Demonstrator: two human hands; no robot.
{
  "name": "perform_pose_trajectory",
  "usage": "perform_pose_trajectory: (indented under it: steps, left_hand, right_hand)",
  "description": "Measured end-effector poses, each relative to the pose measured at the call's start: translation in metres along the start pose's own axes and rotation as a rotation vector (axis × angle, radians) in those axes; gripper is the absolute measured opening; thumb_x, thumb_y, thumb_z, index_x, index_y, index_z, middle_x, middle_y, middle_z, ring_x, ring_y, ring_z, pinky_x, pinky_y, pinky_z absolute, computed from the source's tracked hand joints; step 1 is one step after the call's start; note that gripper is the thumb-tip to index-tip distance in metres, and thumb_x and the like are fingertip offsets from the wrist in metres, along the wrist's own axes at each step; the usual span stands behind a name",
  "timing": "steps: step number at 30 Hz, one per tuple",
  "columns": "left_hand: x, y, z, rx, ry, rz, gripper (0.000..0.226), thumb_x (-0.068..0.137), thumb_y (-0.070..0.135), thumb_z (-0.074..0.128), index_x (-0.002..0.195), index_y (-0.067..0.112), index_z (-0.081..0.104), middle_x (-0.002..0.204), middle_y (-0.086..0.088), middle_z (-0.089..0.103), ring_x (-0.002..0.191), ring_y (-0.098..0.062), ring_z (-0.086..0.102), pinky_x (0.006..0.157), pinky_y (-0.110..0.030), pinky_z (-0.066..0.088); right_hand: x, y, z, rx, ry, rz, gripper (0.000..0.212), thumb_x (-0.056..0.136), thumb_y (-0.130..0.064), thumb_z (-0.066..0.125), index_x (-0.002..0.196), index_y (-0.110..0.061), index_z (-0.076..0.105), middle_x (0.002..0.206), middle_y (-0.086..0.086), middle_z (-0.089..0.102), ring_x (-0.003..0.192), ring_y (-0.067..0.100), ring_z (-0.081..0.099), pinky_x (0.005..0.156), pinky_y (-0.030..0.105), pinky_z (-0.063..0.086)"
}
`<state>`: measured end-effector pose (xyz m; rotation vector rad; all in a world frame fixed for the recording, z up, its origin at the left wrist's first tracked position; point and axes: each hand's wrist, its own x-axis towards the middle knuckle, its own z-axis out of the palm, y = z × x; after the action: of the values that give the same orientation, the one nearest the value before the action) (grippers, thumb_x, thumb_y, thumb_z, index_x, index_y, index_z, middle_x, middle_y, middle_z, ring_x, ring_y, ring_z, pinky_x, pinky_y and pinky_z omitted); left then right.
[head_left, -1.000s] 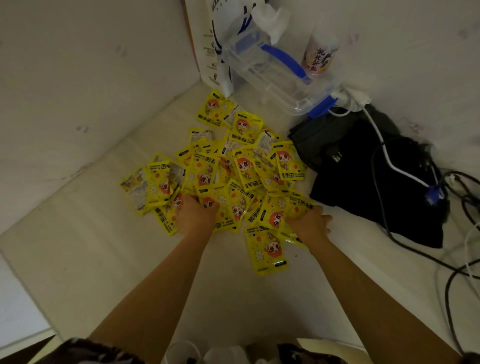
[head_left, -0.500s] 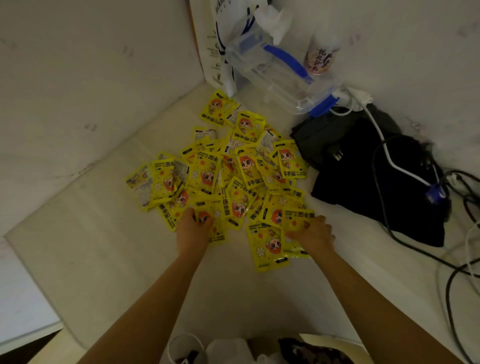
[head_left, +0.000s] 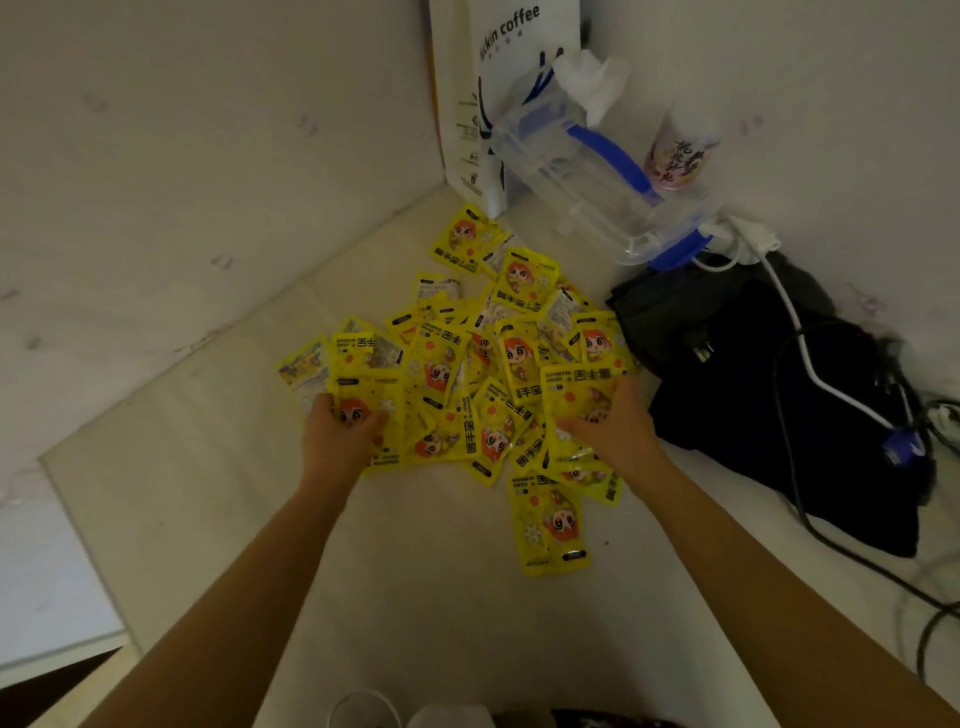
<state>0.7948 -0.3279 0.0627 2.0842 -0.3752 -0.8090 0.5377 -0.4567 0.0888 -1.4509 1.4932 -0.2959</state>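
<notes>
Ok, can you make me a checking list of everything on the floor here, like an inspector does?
Surface: pale floor, dimly lit, running into a corner.
Job's things: yellow packets in a loose overlapping heap; one sticks out nearest the person.
Clutter: clear box with blue handle, paper coffee bag, printed cup, black cloth.
Hands: left hand and right hand each grip packets at the heap's near edge.
Cables: white cable across the black cloth; black cables on the floor at right.
Surroundings: pale walls with faint smudges.
</notes>
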Motion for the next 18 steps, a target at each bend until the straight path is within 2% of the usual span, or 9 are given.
perform_pose_trajectory:
  steps: [3, 5, 8, 12, 15, 18]
  left_hand:
    - [0.019, 0.008, -0.008, -0.025, 0.018, 0.006, 0.026, 0.075, 0.022, 0.079, 0.093, 0.016, 0.06, 0.093, -0.009, 0.069, 0.078, -0.029, 0.069, 0.071, -0.045, 0.059]
    - [0.033, 0.011, -0.013, -0.01, 0.028, -0.001, 0.028, 0.075, 0.022, 0.079, 0.096, 0.014, 0.062, 0.094, -0.008, 0.07, 0.078, -0.028, 0.069, 0.071, -0.045, 0.059]
    - [0.056, 0.014, -0.016, 0.05, 0.039, -0.021, 0.028, 0.071, 0.026, 0.08, 0.09, 0.015, 0.062, 0.09, -0.008, 0.071, 0.076, -0.03, 0.069, 0.074, -0.048, 0.058]
    - [0.072, 0.014, -0.012, 0.127, 0.037, -0.055, 0.025, 0.075, 0.025, 0.078, 0.082, 0.018, 0.055, 0.086, -0.007, 0.067, 0.069, -0.026, 0.067, 0.071, -0.043, 0.057]
    - [0.08, 0.01, -0.01, 0.234, 0.065, -0.04, 0.032, 0.072, 0.033, 0.074, 0.088, 0.009, 0.061, 0.089, -0.012, 0.067, 0.076, -0.03, 0.066, 0.07, -0.043, 0.056]
    - [0.086, 0.001, -0.008, 0.338, 0.091, 0.012, 0.043, 0.068, 0.04, 0.072, 0.09, 0.004, 0.063, 0.097, -0.017, 0.063, 0.085, -0.035, 0.064, 0.075, -0.047, 0.055]
  right_hand:
    - [0.024, -0.013, -0.006, -0.007, 0.011, 0.018, 0.073, 0.077, -0.013, 0.077, 0.135, -0.005, 0.032, 0.123, 0.01, 0.051, 0.114, 0.026, 0.053, 0.098, 0.041, 0.045]
    - [0.041, -0.018, -0.013, -0.045, 0.041, 0.039, 0.071, 0.078, -0.013, 0.076, 0.133, -0.004, 0.033, 0.125, 0.013, 0.052, 0.112, 0.027, 0.054, 0.094, 0.039, 0.044]
    - [0.065, -0.019, -0.021, -0.128, 0.099, 0.092, 0.07, 0.077, -0.017, 0.077, 0.13, -0.003, 0.032, 0.128, 0.018, 0.052, 0.116, 0.035, 0.053, 0.092, 0.04, 0.045]
    - [0.084, -0.015, -0.023, -0.211, 0.101, 0.176, 0.066, 0.082, -0.016, 0.071, 0.131, 0.002, 0.029, 0.129, 0.023, 0.05, 0.117, 0.039, 0.052, 0.085, 0.039, 0.044]
    - [0.089, -0.009, -0.018, -0.32, 0.08, 0.138, 0.056, 0.085, -0.015, 0.066, 0.126, 0.005, 0.033, 0.126, 0.026, 0.05, 0.114, 0.04, 0.052, 0.085, 0.039, 0.044]
    - [0.088, -0.008, -0.014, -0.417, 0.088, 0.115, 0.058, 0.084, -0.018, 0.068, 0.127, 0.004, 0.034, 0.131, 0.027, 0.042, 0.115, 0.043, 0.049, 0.092, 0.044, 0.044]
